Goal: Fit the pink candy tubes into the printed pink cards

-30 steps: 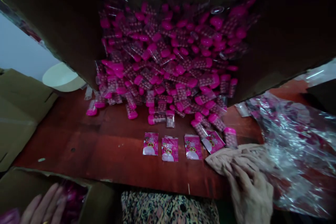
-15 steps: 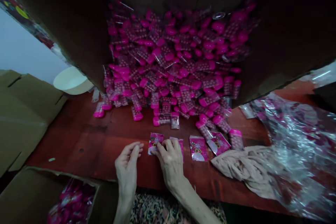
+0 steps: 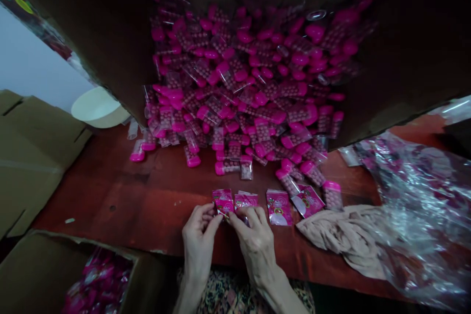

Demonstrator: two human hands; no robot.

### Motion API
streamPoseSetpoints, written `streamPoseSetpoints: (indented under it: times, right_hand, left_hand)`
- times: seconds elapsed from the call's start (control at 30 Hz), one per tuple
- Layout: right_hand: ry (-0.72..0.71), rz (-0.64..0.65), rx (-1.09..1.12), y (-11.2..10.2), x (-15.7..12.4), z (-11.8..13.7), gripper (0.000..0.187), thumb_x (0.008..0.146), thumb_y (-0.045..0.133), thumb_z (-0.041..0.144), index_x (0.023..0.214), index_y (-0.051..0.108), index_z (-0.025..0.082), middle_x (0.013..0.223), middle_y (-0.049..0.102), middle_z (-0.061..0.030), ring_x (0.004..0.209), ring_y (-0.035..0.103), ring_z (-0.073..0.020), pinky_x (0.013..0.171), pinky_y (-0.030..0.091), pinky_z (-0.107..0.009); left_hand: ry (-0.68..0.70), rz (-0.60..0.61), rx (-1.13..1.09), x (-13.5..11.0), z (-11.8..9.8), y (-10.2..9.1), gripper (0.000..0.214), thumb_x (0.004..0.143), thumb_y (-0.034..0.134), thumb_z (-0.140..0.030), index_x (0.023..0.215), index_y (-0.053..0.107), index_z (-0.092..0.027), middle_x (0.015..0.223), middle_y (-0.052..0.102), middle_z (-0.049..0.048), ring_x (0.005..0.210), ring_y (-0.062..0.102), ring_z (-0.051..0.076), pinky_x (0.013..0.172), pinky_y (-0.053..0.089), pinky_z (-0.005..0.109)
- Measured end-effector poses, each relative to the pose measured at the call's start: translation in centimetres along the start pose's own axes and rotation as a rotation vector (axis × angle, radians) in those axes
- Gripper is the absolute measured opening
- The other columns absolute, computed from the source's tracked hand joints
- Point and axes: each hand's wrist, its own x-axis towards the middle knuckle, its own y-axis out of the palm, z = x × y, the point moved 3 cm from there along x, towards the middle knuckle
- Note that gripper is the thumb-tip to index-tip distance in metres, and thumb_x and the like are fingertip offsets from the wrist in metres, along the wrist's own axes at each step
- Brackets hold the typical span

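Sachet (image 3: 223, 204) sits pinched by left hand (image 3: 199, 228) and right hand (image 3: 256, 235), left of crumpled cloth (image 3: 346, 230); pink-capped bottles (image 3: 262, 130) lie heaped beyond that cloth.

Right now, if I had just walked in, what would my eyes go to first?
Probably the huge heap of pink-capped tubes in the middle, spilling from the big dark box onto the red table. Near the table's front edge, the person's left grip and right grip meet at a small pink packet. On the picture's right, shiny, crinkled plastic catches the light.
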Motion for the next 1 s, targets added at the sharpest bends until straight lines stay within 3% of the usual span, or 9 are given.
streamPoseSetpoints:
  times: [0.1,0.2,0.27,0.33,0.4,0.47,0.53,0.8,1.0]
  right_hand:
    - [-0.048,-0.018,0.041,-0.9,-0.3,0.0,0.022,0.088,0.05,0.015,0.089,0.071,0.022,0.075,0.063,-0.0062,0.071,0.053,-0.0161,0.056,0.048,-0.024]
    - [-0.092,-0.037,0.143,-1.3,0.1,0.3,0.021,0.084,0.056,0.012,0.094,0.071,0.025,0.079,0.065,-0.0056,0.073,0.057,-0.0154,0.061,0.05,-0.025]
    - [-0.014,-0.073,0.271,-1.7,0.6,0.2,0.024,0.082,0.059,0.016,0.103,0.067,0.025,0.086,0.065,-0.0063,0.077,0.06,-0.0168,0.064,0.052,-0.027]
    - [0.176,-0.11,0.419,-2.1,1.1,-0.1,0.035,0.079,0.065,0.025,0.113,0.061,0.023,0.096,0.064,-0.0078,0.084,0.062,-0.0192,0.068,0.054,-0.03]
    - [0.343,-0.1,0.541,-2.3,1.6,-0.1,0.032,0.074,0.069,0.031,0.104,0.064,0.02,0.089,0.065,-0.0057,0.077,0.063,-0.0187,0.064,0.054,-0.029]
    - [0.42,-0.056,0.595,-2.4,1.9,0.1,0.012,0.074,0.068,0.03,0.075,0.066,0.018,0.066,0.062,0.0005,0.058,0.059,-0.0141,0.052,0.049,-0.023]
    - [0.434,-0.024,0.599,-2.3,2.1,0.5,0.023,0.079,0.062,0.026,0.058,0.058,0.018,0.05,0.054,0.0044,0.045,0.051,-0.0102,0.045,0.042,-0.02]
    - [0.38,-0.014,0.577,-2.7,2.4,0.9,0.036,0.087,0.046,0.024,0.051,0.045,0.019,0.049,0.04,0.0048,0.044,0.039,-0.0089,0.042,0.031,-0.02]
    - [0.368,0.055,0.513,-3.8,3.8,0.0,0.027,0.089,0.046,0.024,0.066,0.057,0.018,0.06,0.055,0.0008,0.054,0.05,-0.0113,0.05,0.039,-0.02]
  left_hand:
    - [-0.147,0.017,-0.167,-0.4,-0.2,-0.4,0.029,0.065,0.07,-0.04,0.077,0.071,-0.014,0.057,0.063,0.0029,0.053,0.054,0.014,0.051,0.042,0.023]
    - [-0.236,0.168,-0.361,0.0,-1.6,0.6,0.029,0.063,0.073,-0.038,0.074,0.073,-0.012,0.061,0.068,0.0055,0.057,0.057,0.014,0.057,0.044,0.023]
    - [-0.296,0.215,-0.482,0.3,-2.7,1.5,0.023,0.061,0.076,-0.031,0.075,0.074,-0.013,0.066,0.07,0.0061,0.063,0.06,0.015,0.064,0.047,0.025]
    - [-0.315,0.186,-0.552,0.5,-3.5,2.2,0.02,0.059,0.077,-0.026,0.074,0.074,-0.014,0.068,0.071,0.0055,0.064,0.061,0.014,0.066,0.047,0.025]
    - [-0.299,0.137,-0.584,0.6,-4.0,2.6,0.018,0.059,0.077,-0.023,0.073,0.074,-0.014,0.066,0.07,0.0042,0.061,0.06,0.013,0.064,0.047,0.024]
    - [-0.272,0.099,-0.607,0.5,-4.3,2.9,0.016,0.057,0.078,-0.021,0.071,0.073,-0.014,0.063,0.069,0.0024,0.058,0.058,0.011,0.061,0.047,0.022]
    - [-0.267,0.074,-0.63,0.4,-4.4,3.0,0.015,0.056,0.078,-0.02,0.068,0.072,-0.014,0.06,0.067,0.0009,0.055,0.056,0.009,0.055,0.045,0.02]
    - [-0.423,0.08,-0.762,-0.1,-4.7,3.9,0.021,0.05,0.082,-0.023,0.056,0.066,-0.013,0.051,0.062,-0.0017,0.047,0.052,0.006,0.052,0.043,0.018]
    - [-0.378,0.136,-0.776,0.5,-4.8,4.3,0.021,0.053,0.081,-0.023,0.067,0.069,-0.012,0.062,0.067,0.002,0.06,0.059,0.011,0.062,0.047,0.024]
